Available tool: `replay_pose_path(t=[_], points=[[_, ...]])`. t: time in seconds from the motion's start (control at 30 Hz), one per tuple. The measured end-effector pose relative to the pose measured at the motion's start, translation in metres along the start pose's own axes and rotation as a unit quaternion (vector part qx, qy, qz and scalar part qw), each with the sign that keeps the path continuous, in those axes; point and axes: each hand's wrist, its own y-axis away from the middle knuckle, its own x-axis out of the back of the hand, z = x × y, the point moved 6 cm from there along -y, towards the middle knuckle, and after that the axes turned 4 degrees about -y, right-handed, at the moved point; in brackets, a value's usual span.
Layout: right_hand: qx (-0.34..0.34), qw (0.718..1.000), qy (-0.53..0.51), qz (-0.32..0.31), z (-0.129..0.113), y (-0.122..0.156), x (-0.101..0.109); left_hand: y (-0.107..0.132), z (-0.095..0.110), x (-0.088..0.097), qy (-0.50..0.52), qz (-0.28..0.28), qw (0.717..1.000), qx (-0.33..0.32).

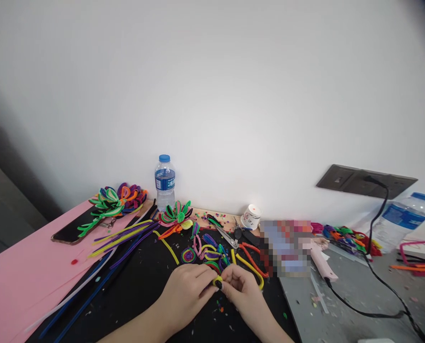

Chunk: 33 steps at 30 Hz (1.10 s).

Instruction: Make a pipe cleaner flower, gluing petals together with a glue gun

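Note:
A small yellow-and-black pipe cleaner piece (pixel 217 282) is pinched between the fingertips of both hands, low in the middle of the view. My left hand (pixel 187 293) grips it from the left with its fingers closed. From the other side, my right hand (pixel 244 288) holds it between thumb and forefinger. Just beyond the fingers lie looped multicoloured pipe cleaner shapes (pixel 211 250) and a round coiled disc (pixel 188 255). Pliers with red handles (pixel 250 255) rest to the right, beside a bent yellow pipe cleaner (pixel 250 267). All this is on a black mat (pixel 141 295).
Loose pipe cleaners (pixel 123 238) and a phone (pixel 69 233) lie left. A water bottle (pixel 165 183) and paper cup (pixel 251 217) stand by the wall. Right are a blurred-out patch (pixel 287 247), a corded pink glue gun (pixel 322 262), a socket panel (pixel 366 181) and another bottle (pixel 403 219).

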Motion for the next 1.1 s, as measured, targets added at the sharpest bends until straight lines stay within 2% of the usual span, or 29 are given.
replay_pose_path(t=[0.1,0.27,0.4,0.6,0.73,0.83,0.97,1.1], points=[[-0.005,1.000,0.026,0.009,0.000,0.001,0.001,0.000,-0.001,-0.001,0.009,-0.014,1.000,0.000],[-0.007,1.000,0.004,0.001,0.000,0.001,0.002,-0.002,0.003,0.004,0.041,-0.035,0.998,-0.028],[0.011,1.000,0.028,-0.006,-0.002,0.001,0.003,-0.003,0.005,0.006,0.058,-0.043,0.996,-0.046],[0.064,0.993,0.100,-0.017,-0.008,0.005,0.002,-0.003,0.004,0.003,0.046,-0.071,0.994,-0.071],[0.067,0.991,0.111,-0.022,-0.010,0.006,0.000,-0.002,0.005,0.002,0.023,-0.096,0.992,-0.084],[0.063,0.991,0.117,-0.025,-0.010,0.006,-0.001,-0.002,0.005,0.003,0.029,-0.094,0.991,-0.092],[0.060,0.991,0.115,-0.013,-0.008,0.005,0.001,-0.004,0.001,0.003,0.070,-0.084,0.992,-0.067],[0.033,0.997,0.065,-0.002,-0.003,0.002,0.005,-0.004,-0.007,-0.002,0.122,-0.109,0.986,-0.006]])
